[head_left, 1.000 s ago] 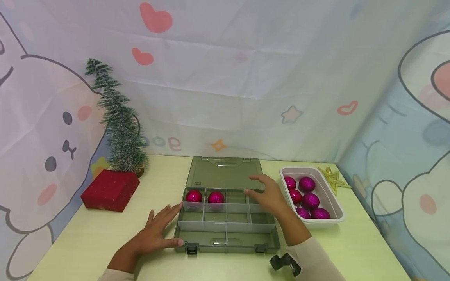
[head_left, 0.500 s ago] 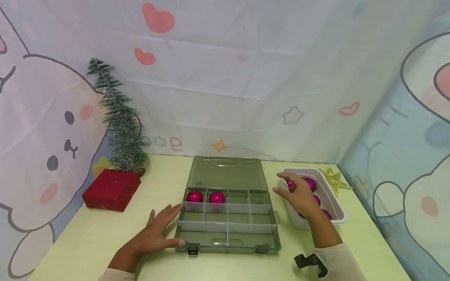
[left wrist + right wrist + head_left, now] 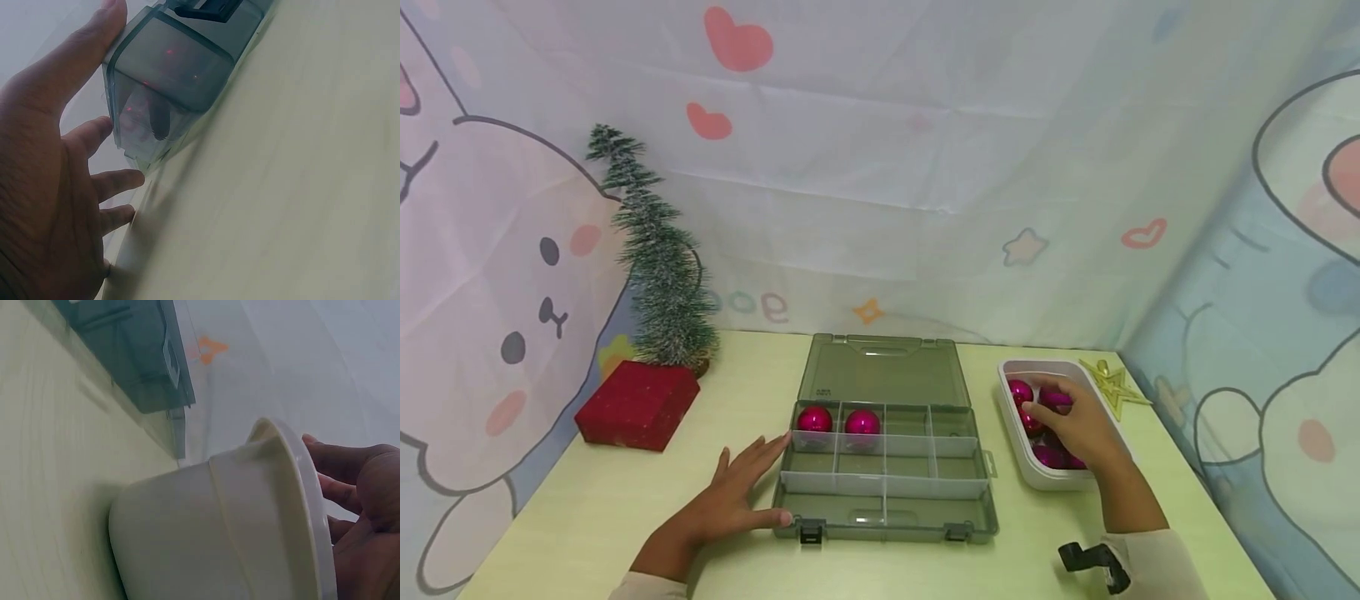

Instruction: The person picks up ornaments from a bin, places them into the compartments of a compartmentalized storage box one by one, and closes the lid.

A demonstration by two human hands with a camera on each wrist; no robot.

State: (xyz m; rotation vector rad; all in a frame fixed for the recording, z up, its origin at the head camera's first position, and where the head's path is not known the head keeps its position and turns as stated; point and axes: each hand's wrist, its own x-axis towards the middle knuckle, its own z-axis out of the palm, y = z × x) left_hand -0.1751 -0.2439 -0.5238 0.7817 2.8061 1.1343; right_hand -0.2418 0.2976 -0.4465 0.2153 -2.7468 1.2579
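A green-tinted clear compartment box lies with its lid folded back. Two shiny magenta Christmas baubles fill the back row's two left compartments. My left hand rests against the box's left side, fingers spread, thumb at the front corner; the left wrist view shows the thumb and a fingertip on its wall. My right hand reaches over the white plastic tub, thumb and fingers apart around a purple glitter bauble. Other baubles lie in the tub, partly hidden by this hand.
A gold star ornament lies behind the tub at right. At the back left are a small frosted Christmas tree and a red box. A printed cloth backdrop closes off the table's far side.
My right hand has moved right from above the box's right compartments to the tub and lowered into it. The left hand and the two baubles in the box stay put.
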